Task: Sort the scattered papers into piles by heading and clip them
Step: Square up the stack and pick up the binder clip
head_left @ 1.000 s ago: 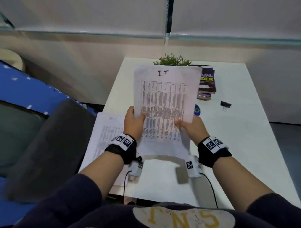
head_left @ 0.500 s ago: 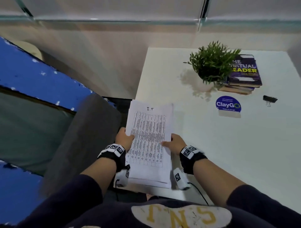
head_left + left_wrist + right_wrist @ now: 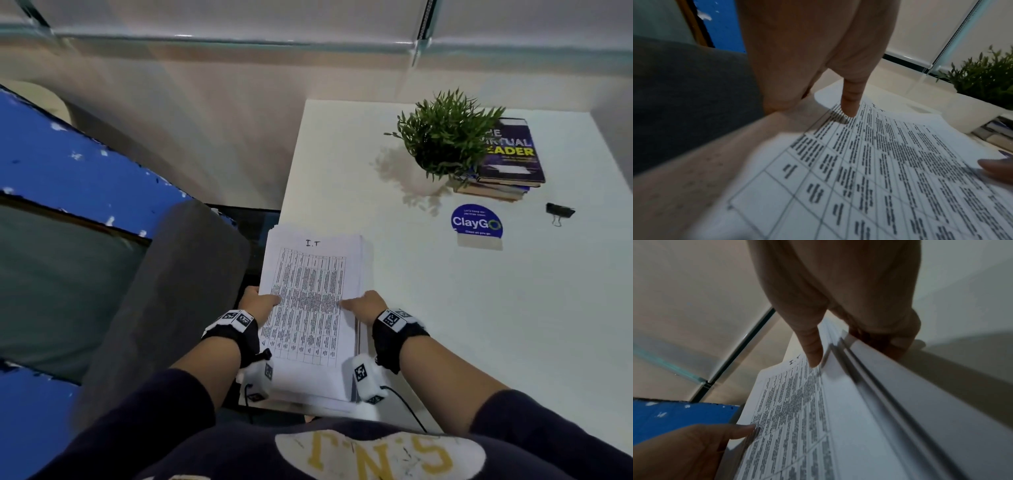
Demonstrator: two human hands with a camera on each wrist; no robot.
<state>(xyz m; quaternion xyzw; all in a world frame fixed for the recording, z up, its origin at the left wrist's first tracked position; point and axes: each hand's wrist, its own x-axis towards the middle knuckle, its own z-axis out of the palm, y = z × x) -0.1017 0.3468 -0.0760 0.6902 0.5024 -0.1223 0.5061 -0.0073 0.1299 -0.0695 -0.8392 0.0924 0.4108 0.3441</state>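
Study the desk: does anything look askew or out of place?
The paper stack headed I.T is not squared: lower sheets jut past the top sheet at its far and right edges. The left hand and right hand grip its sides. The binder clip lies apart, unused.

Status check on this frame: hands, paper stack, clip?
Left hand and right hand grip the I.T paper stack by its sides. Binder clip lies unused, far right on the table. Nothing in the way.

Printed table text on the papers (image 3: 310,301): blurred, unreadable.
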